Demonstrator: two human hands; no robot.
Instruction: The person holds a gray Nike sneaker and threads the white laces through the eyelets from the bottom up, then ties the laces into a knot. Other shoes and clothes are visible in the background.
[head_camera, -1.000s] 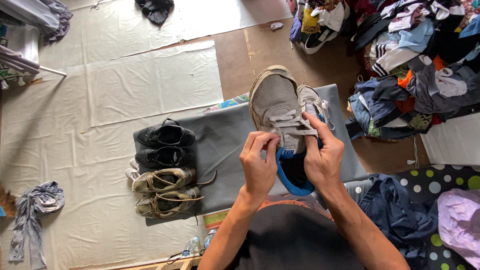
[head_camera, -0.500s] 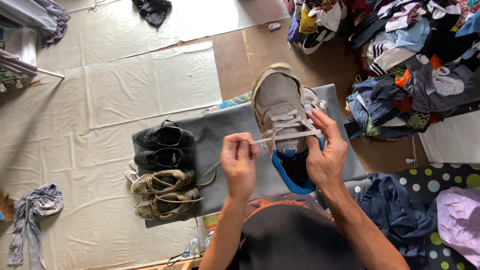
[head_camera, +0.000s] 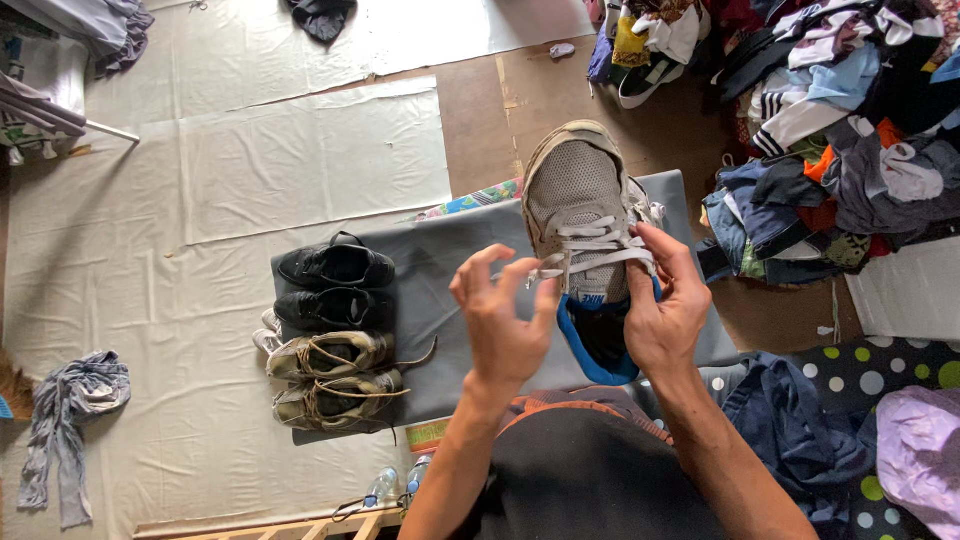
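Note:
A worn grey mesh sneaker (head_camera: 578, 195) with white laces and a blue lining is held toe-away over a grey mat (head_camera: 440, 262). My right hand (head_camera: 665, 305) grips its right side, fingers lying on the upper laces. My left hand (head_camera: 505, 322) hovers just left of the sneaker with fingers spread. The loose end of a white lace (head_camera: 543, 271) sticks out beside its fingertips. A second grey sneaker (head_camera: 648, 208) peeks out behind the held one.
On the mat's left side lies a row of shoes: two black shoes (head_camera: 335, 268) and two tan laced shoes (head_camera: 330, 357). A big heap of clothes (head_camera: 850, 120) fills the right. A grey rag (head_camera: 70, 400) lies lower left, plastic bottles (head_camera: 385, 488) near me.
My left hand pulled the lace out to the left, then let it go and opened its fingers beside the sneaker. The right hand has kept its hold.

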